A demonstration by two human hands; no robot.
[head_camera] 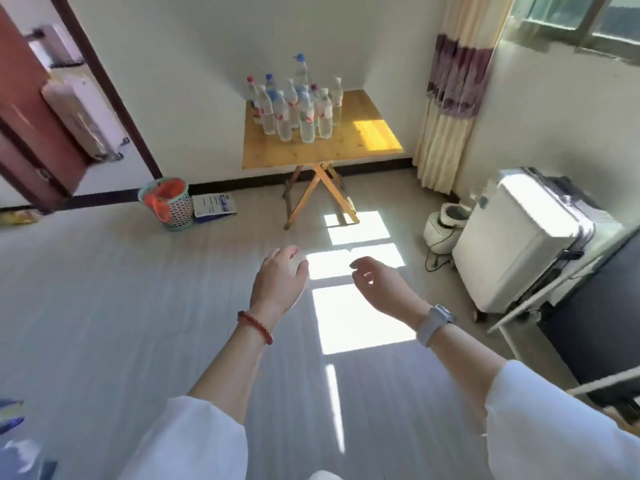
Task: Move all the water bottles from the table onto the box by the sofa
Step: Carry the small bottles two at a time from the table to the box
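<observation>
Several clear water bottles (pixel 298 105) with red-and-white labels and blue or white caps stand clustered on the left rear part of a small wooden folding table (pixel 311 152) against the far wall. My left hand (pixel 278 277), with a red bead bracelet at the wrist, hangs in front of me over the floor, fingers loosely curled and holding nothing. To its right is my right hand (pixel 377 284), a watch on its wrist, also empty with fingers apart. Both hands are well short of the table. No box or sofa is visible.
A green mesh bin (pixel 169 206) with an orange bag and a flat blue-white packet (pixel 214 206) sit on the floor left of the table. A white suitcase (pixel 519 244), a small white appliance (pixel 445 225) and a dark cabinet (pixel 602 317) line the right wall. An open doorway is at left.
</observation>
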